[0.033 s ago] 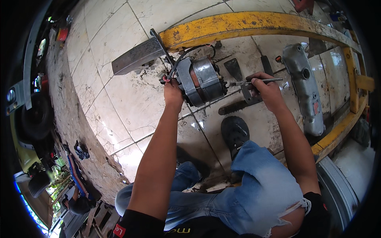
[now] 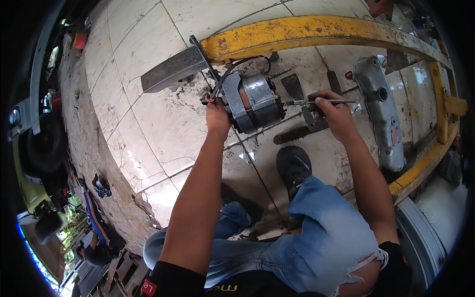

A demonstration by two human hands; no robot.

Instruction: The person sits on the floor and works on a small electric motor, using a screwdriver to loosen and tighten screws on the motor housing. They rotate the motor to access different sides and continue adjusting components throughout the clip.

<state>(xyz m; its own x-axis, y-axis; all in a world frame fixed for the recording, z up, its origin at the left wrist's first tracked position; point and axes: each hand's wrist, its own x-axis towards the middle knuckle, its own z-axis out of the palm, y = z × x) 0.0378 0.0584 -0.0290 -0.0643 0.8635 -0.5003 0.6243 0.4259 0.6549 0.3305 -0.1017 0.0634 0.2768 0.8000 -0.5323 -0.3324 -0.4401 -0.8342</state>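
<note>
A silver alternator (image 2: 262, 101) with copper windings showing round its middle lies on its side on the tiled floor. At its left end my left hand (image 2: 217, 117) is closed on the housing beside some wires (image 2: 209, 98); its fingertips are partly hidden. My right hand (image 2: 332, 113) grips a slim metal hand tool (image 2: 342, 101), too small to name exactly. The tool lies nearly level, its tip at or very near the alternator's right end; contact is hard to make out.
Behind the alternator runs a worn yellow steel frame (image 2: 297, 33), bending round to the right. A grey metal engine cover (image 2: 385, 116) lies inside it. Flat dark metal pieces (image 2: 292, 87) lie near my right hand. My black clog (image 2: 293, 166) is close in front.
Everything in view sits very slightly further right. Both hands keep their hold, and the tool stays at the alternator's right end.
</note>
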